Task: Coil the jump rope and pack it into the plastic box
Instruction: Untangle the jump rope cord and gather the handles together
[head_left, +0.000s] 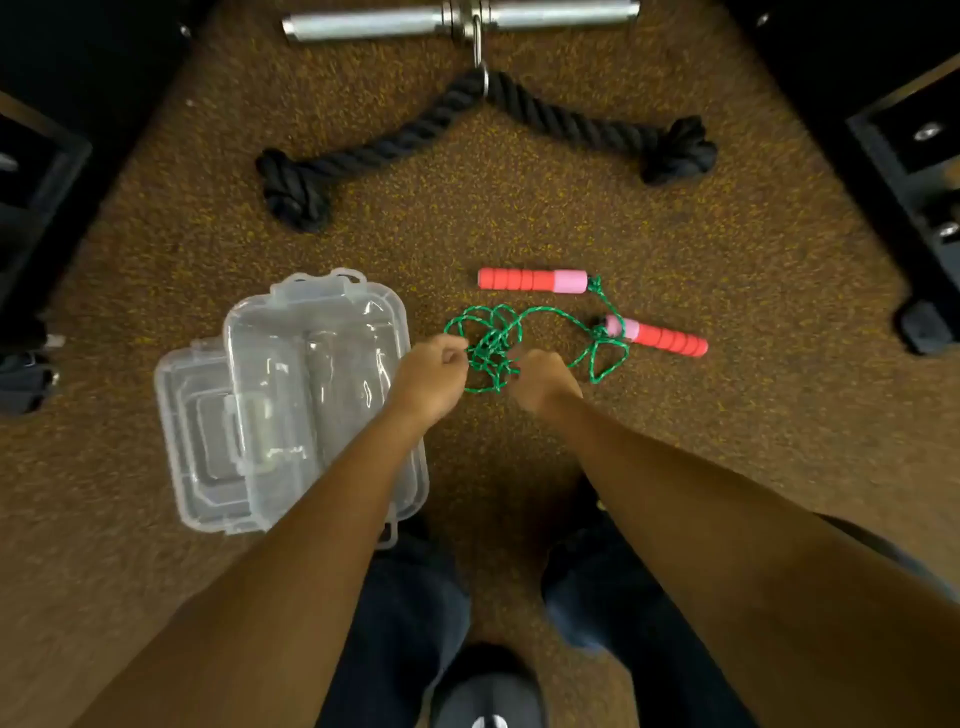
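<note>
On the floor, two hands pinch one jump rope.

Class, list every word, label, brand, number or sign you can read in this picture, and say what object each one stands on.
None: no readable text shows in this view.
Clear plastic box and its lid: no label seen.
Jump rope handles: plain red and pink.
Metal bar: no marking legible.

Left hand and right hand, both fisted.
</note>
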